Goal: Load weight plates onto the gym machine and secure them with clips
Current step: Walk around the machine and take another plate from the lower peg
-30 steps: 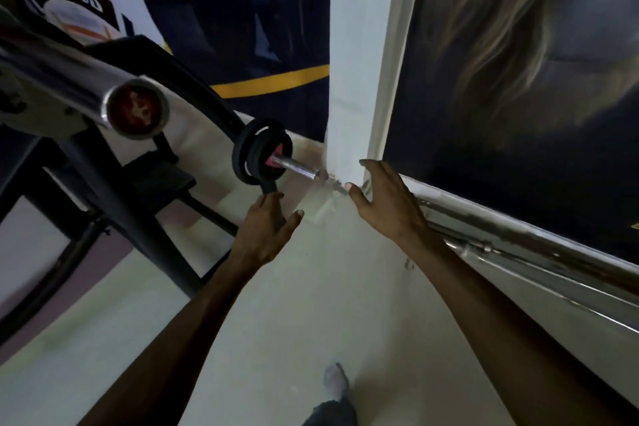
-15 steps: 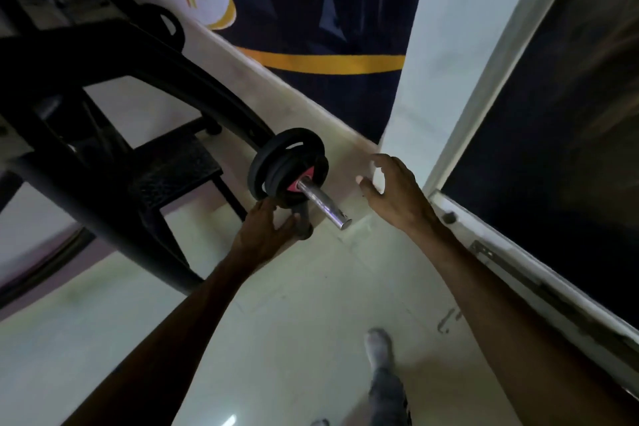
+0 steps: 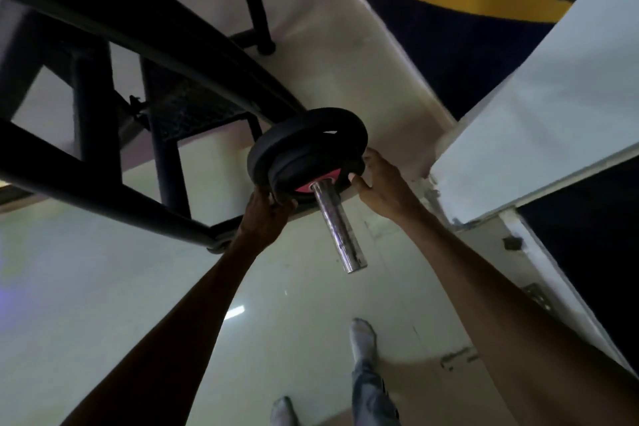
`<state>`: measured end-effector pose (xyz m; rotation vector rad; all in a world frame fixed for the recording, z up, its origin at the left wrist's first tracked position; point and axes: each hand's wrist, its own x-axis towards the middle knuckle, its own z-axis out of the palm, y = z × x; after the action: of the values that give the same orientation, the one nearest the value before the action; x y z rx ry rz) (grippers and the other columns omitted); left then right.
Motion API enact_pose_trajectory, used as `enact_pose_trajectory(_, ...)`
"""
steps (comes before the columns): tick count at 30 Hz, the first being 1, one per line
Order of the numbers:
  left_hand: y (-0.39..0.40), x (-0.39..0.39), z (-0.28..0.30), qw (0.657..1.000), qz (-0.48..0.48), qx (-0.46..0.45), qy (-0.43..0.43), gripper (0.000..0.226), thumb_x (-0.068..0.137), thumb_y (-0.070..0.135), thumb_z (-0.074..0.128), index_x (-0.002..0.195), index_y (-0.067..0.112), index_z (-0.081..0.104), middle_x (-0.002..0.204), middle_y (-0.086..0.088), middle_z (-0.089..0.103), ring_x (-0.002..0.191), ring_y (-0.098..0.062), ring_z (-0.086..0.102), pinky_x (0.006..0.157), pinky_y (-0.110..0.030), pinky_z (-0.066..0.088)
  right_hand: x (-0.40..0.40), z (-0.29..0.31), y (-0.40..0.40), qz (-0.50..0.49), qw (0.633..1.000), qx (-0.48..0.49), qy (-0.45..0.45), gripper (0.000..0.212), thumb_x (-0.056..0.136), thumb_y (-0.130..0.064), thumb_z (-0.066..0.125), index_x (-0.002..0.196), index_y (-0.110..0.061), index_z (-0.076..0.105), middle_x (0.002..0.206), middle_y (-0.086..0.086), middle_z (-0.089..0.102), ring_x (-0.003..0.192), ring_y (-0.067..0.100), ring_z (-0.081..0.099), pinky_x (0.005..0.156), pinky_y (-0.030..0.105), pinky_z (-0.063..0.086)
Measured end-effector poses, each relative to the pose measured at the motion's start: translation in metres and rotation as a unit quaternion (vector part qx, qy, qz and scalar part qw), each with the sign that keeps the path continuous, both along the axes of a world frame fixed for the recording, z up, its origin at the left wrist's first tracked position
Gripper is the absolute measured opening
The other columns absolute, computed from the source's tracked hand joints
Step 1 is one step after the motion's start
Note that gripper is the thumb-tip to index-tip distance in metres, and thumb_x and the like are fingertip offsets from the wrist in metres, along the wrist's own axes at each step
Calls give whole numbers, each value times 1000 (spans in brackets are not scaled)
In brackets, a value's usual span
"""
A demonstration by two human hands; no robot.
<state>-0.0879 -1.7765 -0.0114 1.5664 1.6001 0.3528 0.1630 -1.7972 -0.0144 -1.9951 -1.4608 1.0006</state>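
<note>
On the machine's chrome peg point(image 3: 337, 226), two black plates point(image 3: 307, 149) sit pushed well back toward the frame point(image 3: 145, 45), with most of the peg's bright length bare in front of them. The left hand point(image 3: 264, 214) grips the stack from below, fingers curled round the lower rim of the front plate. The right hand point(image 3: 382, 183) meets the right edge of the same plate: its thumb lies against the plate's face and its fingers wrap round behind the rim, though how far they close there is hidden. A red patch point(image 3: 313, 186) shows where the peg enters the front plate — whether that is a label or a clip I cannot tell.

The step in hand looks like seating the plates, both hands steadying or pressing them home. If no clip is on yet, the next move calls for one hand to let go, fetch a clip — none is in view — and slide it down the bare peg against the front plate.
</note>
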Motion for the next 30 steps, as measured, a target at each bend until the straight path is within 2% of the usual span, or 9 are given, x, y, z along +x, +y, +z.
enact_pose_trajectory(3, 15, 8, -24, 999, 29, -22, 0, 67, 95, 18, 73, 148, 9, 35, 127, -1, 52, 93, -6, 56, 68, -9, 41, 4, -32, 26, 16, 1000, -9, 9, 67, 93, -31, 65, 152, -14, 36, 140, 13, 56, 129, 29, 55, 100, 30, 47)
enact_pose_trajectory(7, 18, 11, -50, 998, 61, -2, -21, 82, 82, 36, 73, 149, 14, 29, 136, -4, 54, 119, -25, 61, 90, -37, 58, 1, -67, 41, 11, 1000, 17, 24, 72, 89, -23, 71, 152, -16, 35, 136, 13, 52, 120, 24, 58, 93, 28, 49)
enact_pose_trajectory(11, -4, 17, -69, 996, 59, 57, 17, 79, 84, 30, 78, 144, 2, 35, 135, -14, 55, 122, -30, 58, 95, -38, 55, 3, -82, 33, 0, 998, 56, 8, 78, 89, -13, 74, 154, -14, 30, 145, 14, 42, 124, 16, 50, 84, -1, 37)
enact_pose_trajectory(14, -12, 19, -75, 993, 72, 95, 20, 76, 83, 33, 79, 139, 3, 39, 131, -13, 56, 118, -29, 59, 95, -45, 56, 9, -81, 29, 3, 998, 70, 6, 75, 88, -15, 76, 150, -11, 35, 146, 12, 43, 128, 19, 50, 77, -9, 34)
enact_pose_trajectory(16, -11, 18, -77, 989, 75, 124, 30, 76, 79, 45, 78, 134, 6, 42, 124, -10, 57, 112, -29, 59, 92, -52, 56, 14, -81, 27, 16, 997, 80, -1, 74, 84, -16, 80, 146, -10, 40, 143, 10, 45, 123, 12, 49, 83, -6, 37)
enact_pose_trajectory(18, -9, 15, -76, 987, 67, 138, 40, 75, 75, 46, 82, 127, 5, 47, 117, -6, 58, 107, -25, 59, 92, -53, 54, 19, -82, 21, 30, 995, 90, -5, 73, 79, -18, 84, 141, -12, 45, 138, 8, 47, 120, 12, 52, 93, 12, 49)
enact_pose_trajectory(23, -26, 15, -80, 994, 17, 86, 71, 73, 73, 39, 91, 132, 11, 60, 129, -10, 60, 119, -27, 53, 99, -36, 46, 39, -91, -7, 86, 994, 67, 0, 58, 76, -22, 87, 125, -13, 59, 120, -3, 49, 111, 21, 59, 97, 42, 56)
enact_pose_trajectory(27, -74, 21, -81, 995, 42, 90, 19, 52, 77, 36, 89, 117, 14, 64, 113, -2, 73, 98, -13, 66, 77, -26, 55, 43, -97, -53, 88, 994, 13, 64, 38, 84, -24, 82, 111, -22, 56, 106, -3, 65, 104, 19, 65, 91, 40, 57)
enact_pose_trajectory(30, -107, 21, -80, 996, 46, 76, 11, 39, 81, 35, 87, 103, 15, 61, 94, 6, 73, 81, -6, 68, 65, -16, 53, 42, -95, -83, 71, 995, 7, 69, 34, 86, -18, 80, 109, -16, 55, 99, -2, 67, 99, 17, 65, 80, 21, 54)
